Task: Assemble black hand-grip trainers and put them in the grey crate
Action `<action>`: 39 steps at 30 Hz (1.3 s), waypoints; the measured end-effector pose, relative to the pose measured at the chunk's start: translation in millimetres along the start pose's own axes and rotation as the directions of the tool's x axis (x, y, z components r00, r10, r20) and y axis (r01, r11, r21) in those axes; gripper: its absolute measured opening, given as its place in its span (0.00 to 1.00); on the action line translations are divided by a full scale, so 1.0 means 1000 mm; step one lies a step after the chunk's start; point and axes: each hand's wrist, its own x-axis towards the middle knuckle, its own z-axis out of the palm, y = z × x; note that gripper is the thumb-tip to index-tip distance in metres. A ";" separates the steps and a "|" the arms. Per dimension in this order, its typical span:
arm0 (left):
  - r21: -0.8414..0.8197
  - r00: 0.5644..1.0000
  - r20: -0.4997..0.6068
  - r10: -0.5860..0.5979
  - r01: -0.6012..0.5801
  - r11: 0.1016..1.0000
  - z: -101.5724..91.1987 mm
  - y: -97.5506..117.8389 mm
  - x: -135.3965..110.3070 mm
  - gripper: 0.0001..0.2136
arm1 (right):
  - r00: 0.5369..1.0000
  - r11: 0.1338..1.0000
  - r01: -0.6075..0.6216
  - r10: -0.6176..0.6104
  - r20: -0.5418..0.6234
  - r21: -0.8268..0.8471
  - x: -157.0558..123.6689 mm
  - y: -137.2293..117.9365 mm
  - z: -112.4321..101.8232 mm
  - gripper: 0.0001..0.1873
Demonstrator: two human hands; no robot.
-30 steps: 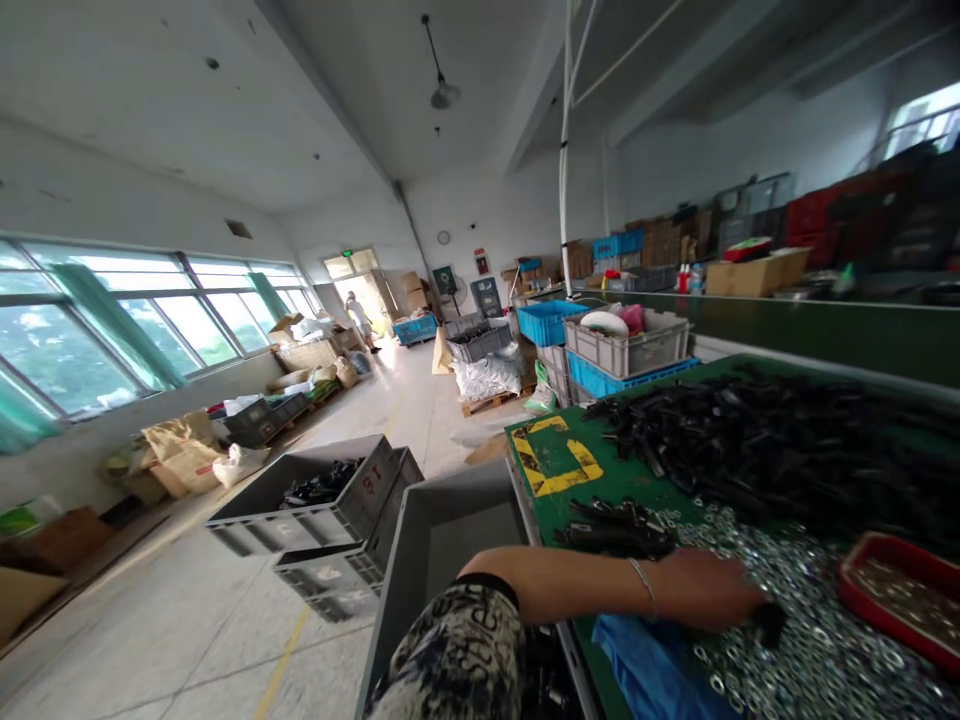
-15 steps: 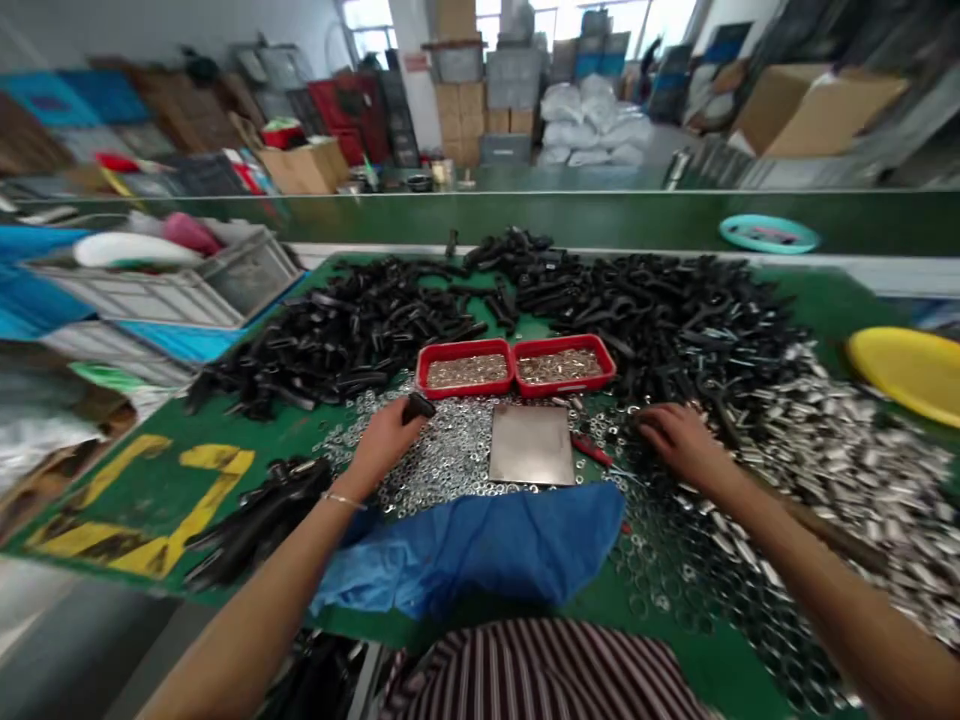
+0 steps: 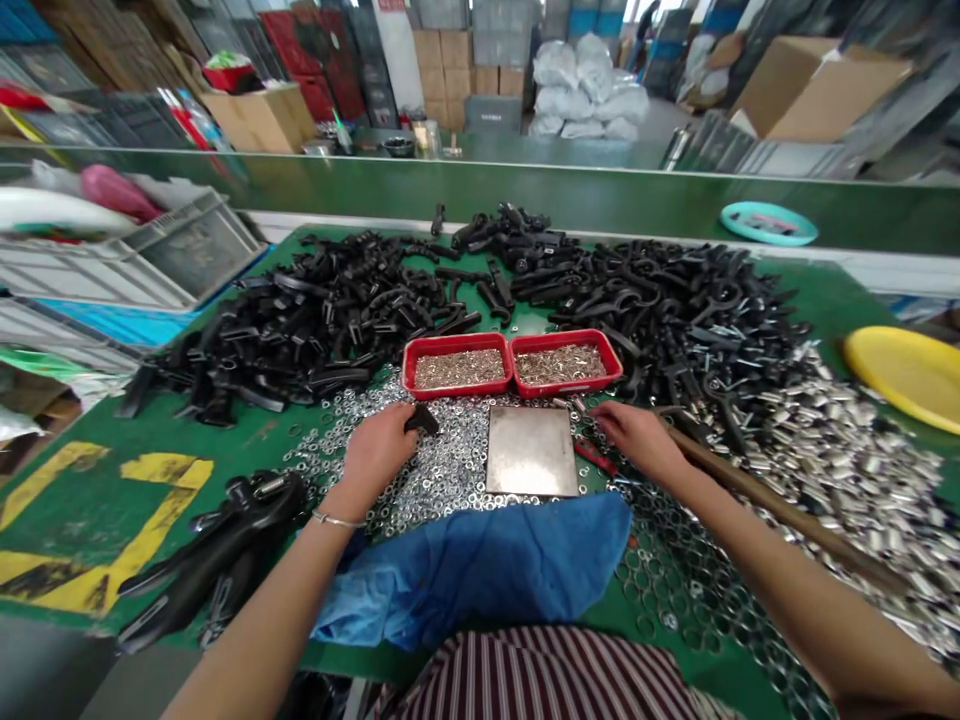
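My left hand (image 3: 379,445) is closed around a black plastic part (image 3: 424,418), whose end sticks out past the thumb above loose metal nuts (image 3: 442,465). To the right, my right hand (image 3: 637,437) has its fingers bent together; what they hold, if anything, I cannot make out. Just beyond those fingertips lie small metal cylinders (image 3: 579,404). Between the hands a flat square metal plate (image 3: 531,450) lies on the table, with a red-handled tool (image 3: 595,457) at its right edge.
Two red trays (image 3: 512,385) of small metal pieces stand behind the plate. Black parts (image 3: 322,310) are heaped behind, metal cylinders (image 3: 847,450) at the right. A blue cloth (image 3: 487,560) lies in front, a wooden stick (image 3: 780,510) and metal rings (image 3: 675,590) at the right.
My right hand has moved left, from over dark parts toward the metal plate. My left hand still holds the black part, now turned with its end pointing right. The view has tilted down.
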 end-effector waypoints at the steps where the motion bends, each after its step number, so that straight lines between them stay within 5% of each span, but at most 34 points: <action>1: 0.024 0.999 -0.024 -0.032 0.033 0.999 -0.001 -0.003 -0.002 0.12 | 1.000 1.000 -0.006 0.006 -0.001 0.000 0.002 -0.001 0.003 0.13; 3: 0.035 0.996 -0.067 -0.058 0.061 0.998 -0.004 -0.003 -0.007 0.13 | 0.998 0.999 -0.017 0.013 -0.062 -0.052 0.006 -0.004 0.010 0.14; 6: -0.016 0.999 -0.012 0.048 -0.048 0.999 -0.004 0.008 -0.015 0.11 | 0.985 0.984 -0.064 0.035 -0.170 -0.169 0.015 -0.008 0.021 0.16; 9: -0.024 0.978 0.127 0.168 -0.166 0.986 0.003 0.026 -0.020 0.08 | 0.978 0.972 -0.128 0.091 -0.187 -0.196 0.026 -0.007 0.032 0.16; 14: 0.056 0.976 0.141 0.167 -0.176 0.983 0.015 0.038 -0.022 0.11 | 0.985 0.988 -0.098 0.079 -0.155 -0.121 0.036 0.005 0.040 0.12; 21: 0.076 0.980 0.163 0.115 -0.129 0.989 0.016 0.036 -0.021 0.11 | 0.990 0.998 0.056 -0.061 -0.125 -0.041 0.024 0.015 0.025 0.17; 27: -0.020 0.978 0.200 0.061 -0.058 0.998 0.011 0.032 -0.016 0.09 | 0.968 0.975 -0.095 0.138 -0.211 0.200 -0.010 0.014 0.005 0.15; 30: -0.037 0.976 0.207 0.062 -0.056 0.998 0.009 0.031 -0.018 0.08 | 0.941 0.856 -0.189 0.298 -0.162 0.481 -0.033 0.007 0.002 0.18; 32: -0.033 0.978 0.200 0.057 -0.051 0.998 0.009 0.035 -0.020 0.08 | 0.934 0.666 -0.219 0.354 -0.044 0.713 -0.048 -0.003 0.005 0.17; 35: -0.034 0.981 0.190 0.032 -0.026 0.999 0.012 0.041 -0.019 0.09 | 0.937 0.370 -0.251 0.325 0.129 0.894 -0.064 -0.028 0.016 0.17; 39: -0.066 0.989 0.140 0.043 -0.034 0.997 0.014 0.038 -0.017 0.08 | 0.957 0.205 -0.237 0.215 0.193 0.950 -0.072 -0.059 0.035 0.14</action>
